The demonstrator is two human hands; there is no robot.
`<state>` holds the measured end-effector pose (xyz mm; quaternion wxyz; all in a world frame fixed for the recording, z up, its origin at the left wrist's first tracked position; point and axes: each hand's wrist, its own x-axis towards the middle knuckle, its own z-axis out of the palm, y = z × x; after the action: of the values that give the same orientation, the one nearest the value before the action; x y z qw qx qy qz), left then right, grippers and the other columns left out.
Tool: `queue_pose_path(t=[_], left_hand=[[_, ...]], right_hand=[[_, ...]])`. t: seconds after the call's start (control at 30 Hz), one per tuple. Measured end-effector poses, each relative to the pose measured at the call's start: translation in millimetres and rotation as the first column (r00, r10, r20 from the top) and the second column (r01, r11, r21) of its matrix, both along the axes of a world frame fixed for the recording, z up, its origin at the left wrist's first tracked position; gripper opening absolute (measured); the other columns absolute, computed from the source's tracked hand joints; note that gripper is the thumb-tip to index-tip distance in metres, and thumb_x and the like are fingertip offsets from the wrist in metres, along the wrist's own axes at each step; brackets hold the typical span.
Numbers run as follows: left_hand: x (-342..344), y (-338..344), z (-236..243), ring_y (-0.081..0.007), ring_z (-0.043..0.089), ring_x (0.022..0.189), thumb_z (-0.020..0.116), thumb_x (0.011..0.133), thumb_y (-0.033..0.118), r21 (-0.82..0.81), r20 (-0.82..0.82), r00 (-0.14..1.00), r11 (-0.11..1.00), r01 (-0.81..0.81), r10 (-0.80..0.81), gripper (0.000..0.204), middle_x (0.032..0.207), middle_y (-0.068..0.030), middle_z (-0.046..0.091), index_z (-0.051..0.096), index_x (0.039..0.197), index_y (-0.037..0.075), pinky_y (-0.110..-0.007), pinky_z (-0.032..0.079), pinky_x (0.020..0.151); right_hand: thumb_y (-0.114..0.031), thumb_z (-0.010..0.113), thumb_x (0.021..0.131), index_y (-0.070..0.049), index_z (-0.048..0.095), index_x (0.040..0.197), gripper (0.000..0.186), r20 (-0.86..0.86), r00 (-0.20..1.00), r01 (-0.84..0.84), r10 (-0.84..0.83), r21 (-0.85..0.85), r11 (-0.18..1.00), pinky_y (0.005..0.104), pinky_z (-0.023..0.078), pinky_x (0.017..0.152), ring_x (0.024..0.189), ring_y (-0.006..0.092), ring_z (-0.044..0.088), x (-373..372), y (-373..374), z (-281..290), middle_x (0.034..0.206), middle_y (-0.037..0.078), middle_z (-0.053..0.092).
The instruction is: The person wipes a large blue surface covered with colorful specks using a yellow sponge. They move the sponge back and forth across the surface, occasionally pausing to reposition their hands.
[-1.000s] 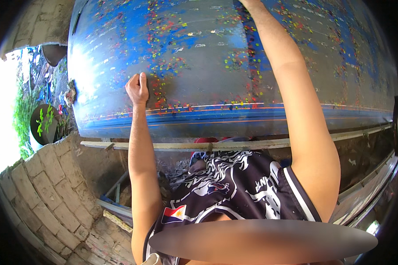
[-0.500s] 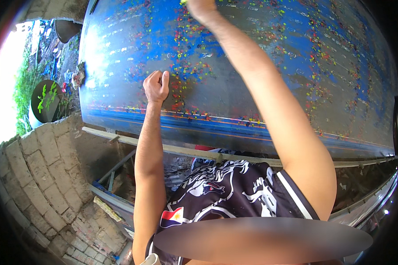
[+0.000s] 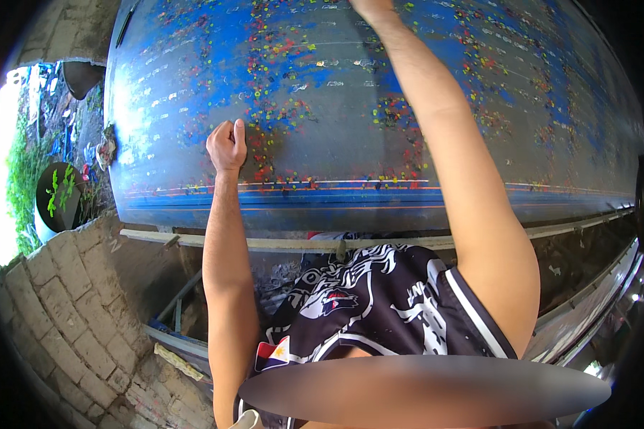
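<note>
A large board [image 3: 336, 154] in blue and worn grey lies before me, covered with small red, yellow and green spots and rows of pale marks. My left hand [image 3: 227, 146] rests in a fist on its near left part, thumb along the side; nothing shows in it. My right arm reaches far across the board. Only the back part of my right hand [image 3: 373, 8] shows at the top edge; its fingers, and anything in them, are out of the picture.
A wooden rail [image 3: 286, 242] runs along the board's near edge, close to my body. On the left are a block wall [image 3: 64, 286], a round container [image 3: 61, 193] with a green plant, and a crumpled cloth [image 3: 106, 148] by the board's edge. Frame bars show below the board.
The view has shifted right. My right hand has moved right along the far part of the board, and the yellow-green thing by it has left the picture. My left fist stays put.
</note>
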<state>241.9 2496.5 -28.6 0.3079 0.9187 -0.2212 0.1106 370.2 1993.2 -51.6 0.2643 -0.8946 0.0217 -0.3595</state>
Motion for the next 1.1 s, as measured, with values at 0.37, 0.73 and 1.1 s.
queue_pose_path(t=[0.37, 0.73, 1.1], left_hand=[[-4.4, 1.6, 1.7, -0.0452, 0.055, 0.064, 0.059, 0.111, 0.047, -0.033, 0.02, 0.999, 0.999, 0.034, -0.034, 0.061, 0.069, -0.0225, 0.055, 0.055, 0.072, 0.001, -0.052, 0.042, 0.062], [-3.0, 6.0, 4.9, -0.0476, 0.059, 0.07, 0.06, 0.11, 0.047, -0.07, -0.047, 0.996, 0.995, 0.07, -0.073, 0.06, 0.072, -0.0234, 0.057, 0.056, 0.073, 0.0, -0.053, 0.044, 0.065], [-5.6, 9.2, 11.9, -0.0481, 0.063, 0.073, 0.061, 0.109, 0.047, -0.15, -0.055, 0.996, 0.987, 0.062, -0.071, 0.058, 0.074, -0.0216, 0.062, 0.061, 0.074, 0.001, -0.055, 0.047, 0.066]], right_hand=[[0.0, 0.06, 0.099, -0.028, 0.083, 0.133, 0.05, -0.333, 0.941, -0.022, -0.064, -0.247, 0.969, 0.0424, 0.056, 0.111, 0.126, 0.0383, 0.067, -257.7, 29.2, 6.4, 0.154, 0.015, 0.067], [0.003, 0.063, 0.091, -0.02, 0.083, 0.129, 0.049, -0.444, 0.893, -0.134, 0.072, -0.111, 0.985, 0.0442, 0.057, 0.107, 0.126, 0.0338, 0.065, -484.7, 181.6, 50.6, 0.138, 0.01, 0.071], [0.004, 0.075, 0.082, -0.018, 0.082, 0.131, 0.054, -0.137, 0.907, 0.33, -0.399, -0.358, 0.873, 0.0484, 0.051, 0.105, 0.123, 0.033, 0.068, -207.3, 86.7, 5.1, 0.127, 0.008, 0.077]])
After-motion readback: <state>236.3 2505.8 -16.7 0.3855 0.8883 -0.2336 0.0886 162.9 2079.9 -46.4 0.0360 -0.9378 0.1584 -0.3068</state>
